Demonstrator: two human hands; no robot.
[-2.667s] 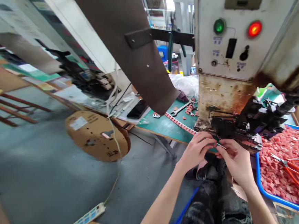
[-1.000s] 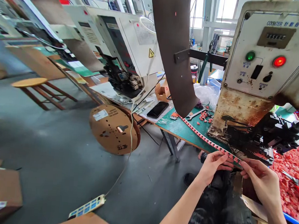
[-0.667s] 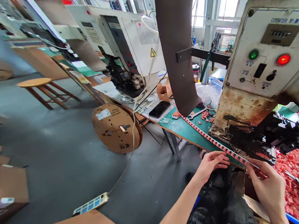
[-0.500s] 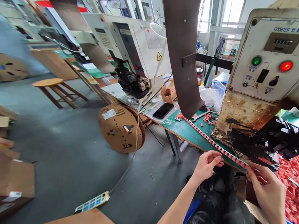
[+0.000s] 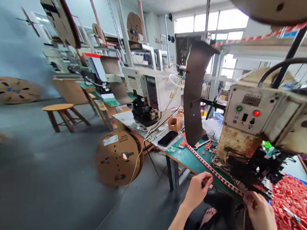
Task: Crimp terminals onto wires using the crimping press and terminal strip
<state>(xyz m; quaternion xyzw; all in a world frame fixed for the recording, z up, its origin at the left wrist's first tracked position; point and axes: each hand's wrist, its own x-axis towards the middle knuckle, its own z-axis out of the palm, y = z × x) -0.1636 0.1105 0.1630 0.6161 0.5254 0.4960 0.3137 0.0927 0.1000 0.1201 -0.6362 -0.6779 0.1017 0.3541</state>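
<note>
Pink-and-white strip (image 5: pixel 213 172) slants across the green bench (image 5: pixel 189 162), its near end pinched between the thumb and fingers of the right hand (image 5: pixel 259 207). Loosely curled just beside the strip, the left hand (image 5: pixel 198 190) looks off it (whether its fingertips hold anything small, I cannot tell). As far as I can judge, the strip is laid out and gripped, but its end does not look joined to the machine (image 5: pixel 229 140); how much remains is unclear. The machine's black lower parts (image 5: pixel 247 172) crowd the right hand from behind, and the blue tray (image 5: pixel 306 182) of pink pieces (image 5: pixel 286 196) with red-handled cutters (image 5: pixel 297 219) bounds its right. More room lies leftward, past the bench's front edge, over grey floor (image 5: pixel 65 186).
</note>
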